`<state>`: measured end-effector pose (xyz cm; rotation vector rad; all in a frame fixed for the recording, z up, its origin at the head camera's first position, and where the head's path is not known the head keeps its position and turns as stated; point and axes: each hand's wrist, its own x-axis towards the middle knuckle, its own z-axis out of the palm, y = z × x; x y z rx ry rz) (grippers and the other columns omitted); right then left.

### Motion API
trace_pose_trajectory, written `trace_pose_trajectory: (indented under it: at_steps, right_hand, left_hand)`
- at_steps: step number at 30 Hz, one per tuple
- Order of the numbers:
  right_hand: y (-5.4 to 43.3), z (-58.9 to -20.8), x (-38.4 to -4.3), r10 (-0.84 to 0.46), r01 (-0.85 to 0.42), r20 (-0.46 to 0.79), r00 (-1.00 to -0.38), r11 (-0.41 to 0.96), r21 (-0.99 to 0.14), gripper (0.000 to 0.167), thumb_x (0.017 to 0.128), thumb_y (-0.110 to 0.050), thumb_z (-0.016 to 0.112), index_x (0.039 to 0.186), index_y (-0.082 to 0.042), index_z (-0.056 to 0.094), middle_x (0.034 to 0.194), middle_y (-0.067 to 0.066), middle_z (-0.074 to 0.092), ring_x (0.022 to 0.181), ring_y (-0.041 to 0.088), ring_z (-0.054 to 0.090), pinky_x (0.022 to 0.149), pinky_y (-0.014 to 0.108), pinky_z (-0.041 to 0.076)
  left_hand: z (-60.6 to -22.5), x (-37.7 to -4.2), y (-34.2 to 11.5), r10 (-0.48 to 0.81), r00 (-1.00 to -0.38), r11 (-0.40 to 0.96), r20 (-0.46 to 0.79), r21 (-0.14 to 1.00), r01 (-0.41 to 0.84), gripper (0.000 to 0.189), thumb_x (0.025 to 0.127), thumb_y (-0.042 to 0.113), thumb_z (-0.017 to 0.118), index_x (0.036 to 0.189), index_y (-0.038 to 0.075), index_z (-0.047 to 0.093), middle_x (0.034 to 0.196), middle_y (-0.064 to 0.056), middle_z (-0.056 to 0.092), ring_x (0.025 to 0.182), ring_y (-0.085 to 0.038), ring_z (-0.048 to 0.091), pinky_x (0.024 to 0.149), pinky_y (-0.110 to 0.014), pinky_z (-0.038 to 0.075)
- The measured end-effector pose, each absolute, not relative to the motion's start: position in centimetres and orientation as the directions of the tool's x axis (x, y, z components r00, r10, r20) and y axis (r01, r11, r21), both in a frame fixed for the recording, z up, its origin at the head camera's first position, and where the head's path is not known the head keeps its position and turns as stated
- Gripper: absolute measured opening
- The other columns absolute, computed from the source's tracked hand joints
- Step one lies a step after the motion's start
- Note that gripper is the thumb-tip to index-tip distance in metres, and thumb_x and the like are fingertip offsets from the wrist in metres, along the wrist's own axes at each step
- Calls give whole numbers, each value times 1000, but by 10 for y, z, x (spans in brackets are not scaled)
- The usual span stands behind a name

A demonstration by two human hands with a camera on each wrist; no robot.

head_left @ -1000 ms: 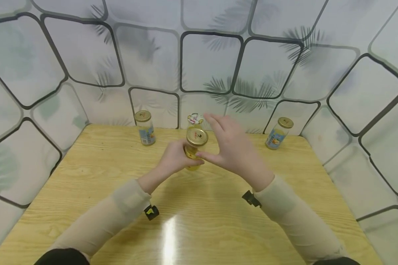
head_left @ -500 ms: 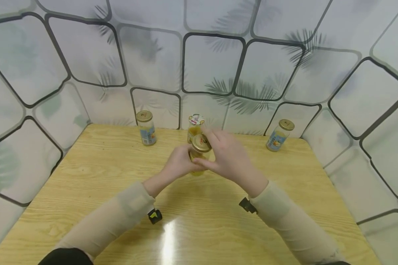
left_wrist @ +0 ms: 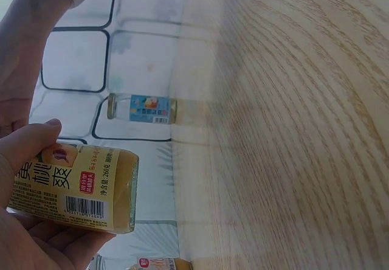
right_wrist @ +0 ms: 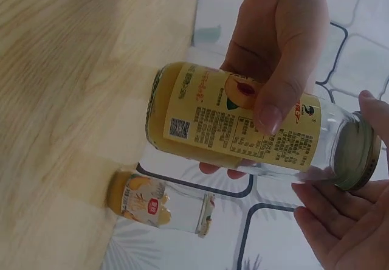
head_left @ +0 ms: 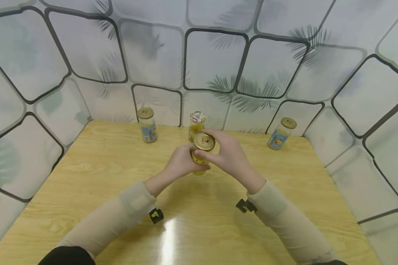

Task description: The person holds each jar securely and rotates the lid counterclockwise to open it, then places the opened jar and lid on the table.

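Note:
A glass jar (right_wrist: 243, 124) of yellow peach fruit, with a yellow label and a gold lid (head_left: 204, 141), is held up over the table in front of me. My left hand (head_left: 180, 162) grips the jar's body, thumb across the label. In the left wrist view the jar's base (left_wrist: 126, 191) shows clear of the table. My right hand (head_left: 230, 152) holds the gold lid from the right, thumb on one side and fingers on the other. Behind the jar stands another jar (head_left: 196, 129) with yellow contents and a white patterned lid.
At the back left of the wooden table (head_left: 199, 228) stands a gold-lidded jar (head_left: 148, 127) with a blue label. A similar jar (head_left: 280, 136) is at the back right. Patterned walls (head_left: 215, 62) close off the back and both sides.
My right hand has come in from beside the jar, and its thumb and fingers have closed round the gold lid. The held jar has shifted slightly right and nearer to me.

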<state>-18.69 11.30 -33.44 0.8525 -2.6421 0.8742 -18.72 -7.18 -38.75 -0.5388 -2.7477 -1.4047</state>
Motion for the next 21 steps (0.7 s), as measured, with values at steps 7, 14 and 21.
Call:
trace_pose_trajectory:
  at_steps: [7, 14, 21]
  right_hand:
    - [112, -336, -191, -436, -560, 356, -826, 565, -606, 61, 87, -29, 90, 139, -5, 67, 135, 12, 74, 126, 32, 69, 107, 53, 56]
    - [116, -340, -197, -467, -565, 352, -811, 471, -678, 56, 87, -21, 91, 136, -6, 68, 132, 10, 75, 125, 29, 70, 111, 51, 54]
    - [124, -341, -204, -540, -544, 294, -788, 389, -743, 58, 89, -12, 87, 142, -8, 65, 142, 13, 69, 134, 31, 64, 117, 52, 50]
  left_hand:
    - [-388, -189, -72, 298, -942, 543, 153, 785, 299, 43, 78, 23, 97, 111, 6, 76, 99, -9, 81, 85, -19, 74, 72, -29, 59]
    - [-390, -191, -71, 306, -941, 549, 144, 781, 298, 43, 78, 23, 97, 111, 6, 76, 101, -9, 81, 89, -21, 75, 76, -31, 61]
    - [-390, -191, -70, 322, -936, 554, 146, 772, 311, 41, 77, 23, 97, 109, 6, 77, 101, -8, 81, 89, -20, 74, 77, -31, 59]
